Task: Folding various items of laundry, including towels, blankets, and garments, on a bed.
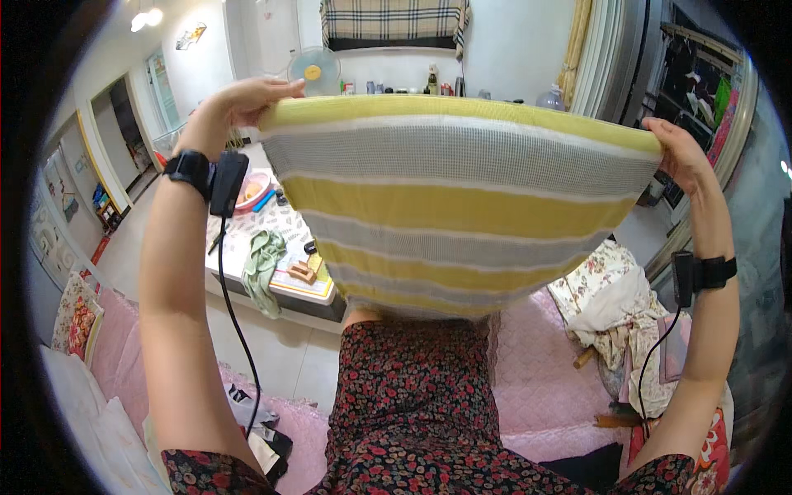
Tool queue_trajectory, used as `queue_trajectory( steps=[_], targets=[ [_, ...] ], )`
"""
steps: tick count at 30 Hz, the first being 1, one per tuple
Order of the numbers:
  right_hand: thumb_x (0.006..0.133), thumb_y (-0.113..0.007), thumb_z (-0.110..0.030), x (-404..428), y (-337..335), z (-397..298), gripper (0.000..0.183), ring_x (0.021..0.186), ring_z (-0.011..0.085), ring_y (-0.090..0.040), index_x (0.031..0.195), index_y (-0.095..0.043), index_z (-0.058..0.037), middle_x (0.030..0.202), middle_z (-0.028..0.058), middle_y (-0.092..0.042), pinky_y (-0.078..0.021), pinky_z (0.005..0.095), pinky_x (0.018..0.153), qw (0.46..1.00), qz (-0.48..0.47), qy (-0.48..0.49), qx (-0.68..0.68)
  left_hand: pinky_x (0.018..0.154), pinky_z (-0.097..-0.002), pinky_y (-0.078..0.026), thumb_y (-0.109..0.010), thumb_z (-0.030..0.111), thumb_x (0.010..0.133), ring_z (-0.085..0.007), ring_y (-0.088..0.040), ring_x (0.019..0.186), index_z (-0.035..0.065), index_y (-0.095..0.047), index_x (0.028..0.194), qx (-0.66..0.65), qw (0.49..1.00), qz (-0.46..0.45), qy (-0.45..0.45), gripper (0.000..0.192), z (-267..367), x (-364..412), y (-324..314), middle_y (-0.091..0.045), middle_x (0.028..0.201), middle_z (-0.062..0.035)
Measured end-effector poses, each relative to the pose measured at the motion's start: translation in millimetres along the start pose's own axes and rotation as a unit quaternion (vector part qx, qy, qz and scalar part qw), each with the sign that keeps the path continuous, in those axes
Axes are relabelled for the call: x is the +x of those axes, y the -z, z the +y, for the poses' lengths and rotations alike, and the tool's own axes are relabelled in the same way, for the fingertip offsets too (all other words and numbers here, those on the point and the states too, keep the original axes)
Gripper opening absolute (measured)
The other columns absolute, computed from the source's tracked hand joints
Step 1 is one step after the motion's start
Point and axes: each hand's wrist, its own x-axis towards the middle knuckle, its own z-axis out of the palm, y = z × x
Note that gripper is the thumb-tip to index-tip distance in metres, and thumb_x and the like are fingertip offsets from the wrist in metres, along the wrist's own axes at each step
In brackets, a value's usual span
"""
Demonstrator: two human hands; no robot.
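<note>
A striped cloth (458, 204) in yellow, grey and white is stretched out in the air between my raised hands. At its upper left corner, my left hand (257, 102) grips the edge, with fingers partly hidden behind the fabric. My right hand (677, 151) holds the upper right corner between thumb and fingers. The top edge runs nearly straight across, while the lower part hangs down in front of my lap. Both wrists wear black straps with small cabled devices.
At the left, a low table (235, 247) bears a green cloth (265, 266), a pink basin (255, 189) and a wooden object (302, 272). Crumpled floral fabric (625, 297) lies on the pink quilted cover (544, 377) at the right. A fan (314, 71) stands beyond the table.
</note>
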Motion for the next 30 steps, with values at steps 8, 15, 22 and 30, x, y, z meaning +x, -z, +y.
queue_trajectory(
  steps=[8,15,22,30],
  targets=[
    [0.085,-0.065,-0.014,-21,-16,0,0.039,0.098,0.0126,-0.059,0.12,-0.057,-0.0009,0.104,0.0066,-0.064,-0.0447,0.0257,0.09,0.993,-0.048,0.081,-0.066,0.088,-0.0254,-0.043,-0.078,0.022,0.074,-0.0149,-0.056,0.097,-0.0061,-0.056,0.12,0.08,0.984,-0.13,-0.089,0.058,5,-48,12,-0.063,0.109,-0.008],
    [0.08,-0.067,-0.018,20,-18,20,0.02,0.075,0.0236,-0.057,0.087,-0.063,-0.0005,0.08,0.011,-0.058,-0.0457,0.0331,0.072,0.847,0.159,0.277,-0.425,0.068,-0.0255,-0.044,-0.067,0.01,0.08,-0.0077,-0.052,0.076,-0.0028,-0.063,0.108,0.245,0.962,0.022,-0.119,0.031,-25,-4,14,-0.059,0.082,0.0017],
    [0.088,-0.063,-0.035,64,29,-63,0.035,0.097,0.0121,-0.057,0.112,-0.059,-0.0105,0.103,-0.0012,-0.062,-0.044,0.0304,0.088,0.898,0.174,0.385,-0.122,0.08,-0.0288,-0.045,-0.067,0.03,0.086,-0.0147,-0.058,0.092,0.0019,-0.063,0.11,0.045,0.83,0.363,-0.421,0.037,8,0,94,-0.064,0.102,-0.0061],
    [0.09,-0.057,-0.046,-23,-16,-27,0.052,0.092,0.0057,-0.06,0.126,-0.053,-0.0092,0.102,-0.0018,-0.063,-0.0504,0.0244,0.078,0.974,0.075,0.205,-0.068,0.097,-0.0248,-0.037,-0.062,0.029,0.09,-0.0134,-0.05,0.113,0.0005,-0.05,0.128,-0.148,0.912,0.253,-0.286,0.048,-30,-95,77,-0.056,0.12,-0.0058]
  ],
)
